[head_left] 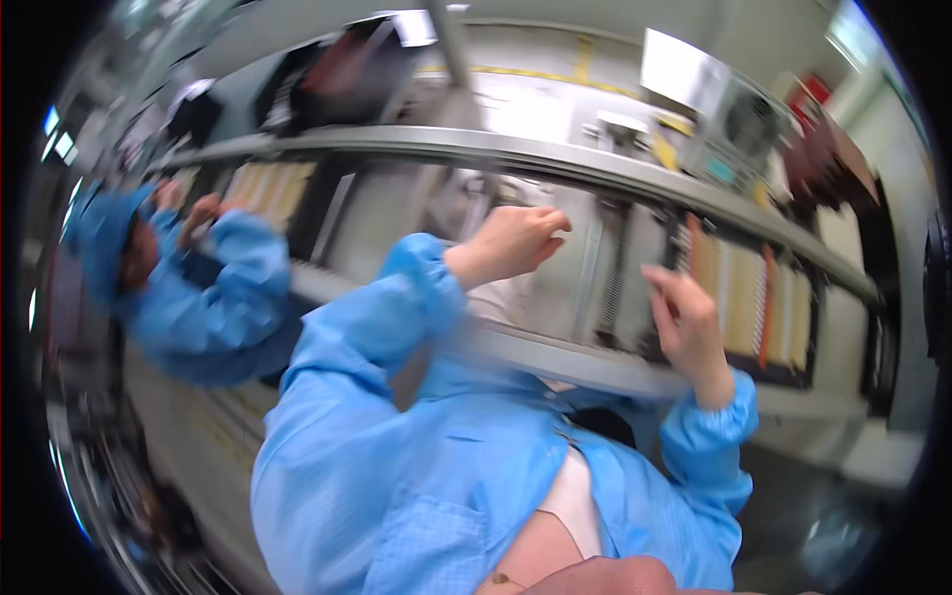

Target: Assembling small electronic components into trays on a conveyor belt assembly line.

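Note:
My left hand hovers over the middle of the conveyor line, its fingers curled together. Whatever they may hold is hidden. To the right, my right hand is beside the near left corner of a black tray. Its thumb and forefinger are apart, and nothing shows between them. Several cream strips lie side by side in that tray, with an orange strip among them. Between my hands a dark toothed chain runs across the line.
A metal rail borders the line's far side. Behind it stand a grey instrument and a brown box. On the left a co-worker in a blue smock reaches toward another tray of cream strips. A near rail crosses before me.

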`<state>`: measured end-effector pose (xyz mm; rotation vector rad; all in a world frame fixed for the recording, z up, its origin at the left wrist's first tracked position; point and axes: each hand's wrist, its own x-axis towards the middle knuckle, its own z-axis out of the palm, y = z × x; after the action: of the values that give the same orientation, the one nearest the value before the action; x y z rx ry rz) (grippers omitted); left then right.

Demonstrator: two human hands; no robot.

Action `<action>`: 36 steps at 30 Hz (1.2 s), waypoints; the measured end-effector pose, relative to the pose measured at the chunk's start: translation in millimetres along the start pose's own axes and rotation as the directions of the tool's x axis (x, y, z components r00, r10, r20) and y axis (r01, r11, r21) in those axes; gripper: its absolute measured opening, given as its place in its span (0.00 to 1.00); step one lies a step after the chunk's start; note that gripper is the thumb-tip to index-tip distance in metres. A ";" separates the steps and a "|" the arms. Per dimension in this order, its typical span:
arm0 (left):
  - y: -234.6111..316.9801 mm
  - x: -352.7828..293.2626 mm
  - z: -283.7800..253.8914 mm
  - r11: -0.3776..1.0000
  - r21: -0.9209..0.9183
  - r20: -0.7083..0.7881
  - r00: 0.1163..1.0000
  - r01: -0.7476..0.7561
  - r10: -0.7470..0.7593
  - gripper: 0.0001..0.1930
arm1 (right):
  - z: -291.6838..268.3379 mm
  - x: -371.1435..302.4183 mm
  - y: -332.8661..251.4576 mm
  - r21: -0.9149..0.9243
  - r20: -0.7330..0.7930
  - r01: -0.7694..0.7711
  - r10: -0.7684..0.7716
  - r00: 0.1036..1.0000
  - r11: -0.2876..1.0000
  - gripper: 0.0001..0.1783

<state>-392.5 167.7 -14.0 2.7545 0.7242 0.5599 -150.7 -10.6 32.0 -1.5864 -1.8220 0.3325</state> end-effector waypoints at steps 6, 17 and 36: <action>-105.8 -23.3 -9.2 0.889 0.230 -0.178 0.915 0.396 -0.362 0.08 | 20.7 -4.2 27.9 -0.115 0.201 0.099 -0.075 0.977 0.988 0.08; -199.9 -125.3 -56.5 0.315 0.321 -0.549 0.446 0.893 -0.707 0.13 | 11.0 -8.5 67.3 -0.457 0.147 -0.166 0.259 0.955 0.874 0.07; -188.2 -130.1 -63.1 0.298 0.278 -0.376 0.390 0.913 -0.841 0.13 | -13.9 27.5 88.8 -0.585 0.005 -0.297 0.369 0.929 0.755 0.10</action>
<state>-602.8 268.9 -56.7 2.0296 2.4627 0.3429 -74.0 31.6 -2.1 -2.3792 -1.8206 0.0183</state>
